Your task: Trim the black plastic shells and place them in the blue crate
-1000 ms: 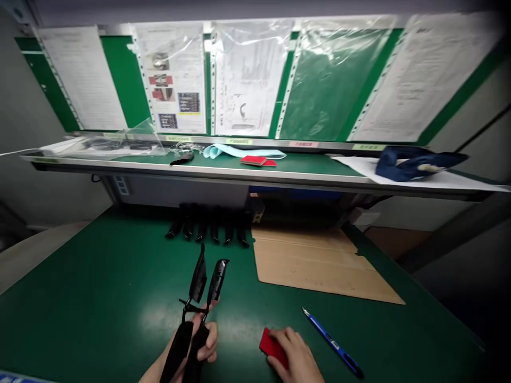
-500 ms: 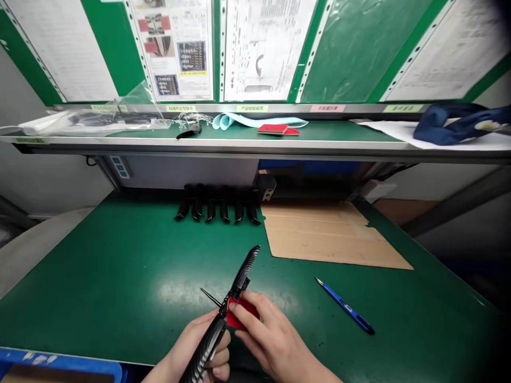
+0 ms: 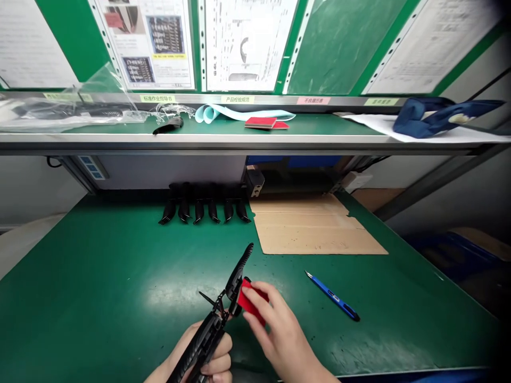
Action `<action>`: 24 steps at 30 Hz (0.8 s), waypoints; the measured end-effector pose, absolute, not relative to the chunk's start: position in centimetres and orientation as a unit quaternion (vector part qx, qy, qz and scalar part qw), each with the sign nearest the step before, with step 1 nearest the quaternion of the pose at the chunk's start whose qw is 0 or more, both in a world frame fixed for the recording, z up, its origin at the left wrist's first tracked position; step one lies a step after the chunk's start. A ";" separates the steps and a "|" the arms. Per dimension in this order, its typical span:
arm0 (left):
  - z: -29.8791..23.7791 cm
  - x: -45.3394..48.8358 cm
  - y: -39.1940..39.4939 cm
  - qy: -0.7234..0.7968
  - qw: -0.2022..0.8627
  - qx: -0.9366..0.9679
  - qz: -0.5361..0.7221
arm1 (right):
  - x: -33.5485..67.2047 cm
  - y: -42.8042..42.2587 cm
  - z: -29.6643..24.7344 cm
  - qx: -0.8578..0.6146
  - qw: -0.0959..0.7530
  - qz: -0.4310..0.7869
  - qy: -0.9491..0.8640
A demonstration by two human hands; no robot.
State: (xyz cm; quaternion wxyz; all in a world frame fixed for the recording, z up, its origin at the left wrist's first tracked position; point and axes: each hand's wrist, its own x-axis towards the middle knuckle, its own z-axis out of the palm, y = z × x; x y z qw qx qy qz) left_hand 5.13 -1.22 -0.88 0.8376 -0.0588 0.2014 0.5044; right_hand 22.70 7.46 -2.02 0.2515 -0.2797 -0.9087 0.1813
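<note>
My left hand (image 3: 217, 357) is wrapped round a long black ribbed plastic part (image 3: 204, 336), which slants up and away to the right. Thin black prongs stick out near its middle. Between the thumb and fingers of my right hand (image 3: 281, 330) is a red pad (image 3: 251, 302), a flat piece that looks like a sanding pad. Its edge is against or very close to the upper half of the black part; contact is hard to make out. My left thumb is mostly hidden behind the part.
To the right lies a blue pen (image 3: 333, 296). Behind it is a cardboard sheet (image 3: 315, 226). Several curved black parts (image 3: 203, 207) stand in a row at the back. The shelf (image 3: 223, 139) above carries red pads (image 3: 261, 123), a light-blue sheet (image 3: 243, 113) and dark blue cloth (image 3: 425, 118).
The view has shifted a little. My right hand has moved the red pad outward along the upper half of the black part, and the part has turned slightly in my left hand.
</note>
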 end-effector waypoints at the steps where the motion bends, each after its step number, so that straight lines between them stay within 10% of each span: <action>1: -0.7 5.1 -1.2 0.198 0.834 -0.069 0.510 | 22.7 7.6 -2.0 -0.272 0.248 0.184 -0.911; 16: -3.4 4.0 0.3 0.155 0.880 0.014 0.448 | 23.0 9.4 -1.6 -0.208 0.245 0.184 -0.929; 24: -3.3 4.7 0.2 0.152 0.848 0.076 0.503 | 24.5 10.7 -2.1 -0.454 0.348 0.497 -0.652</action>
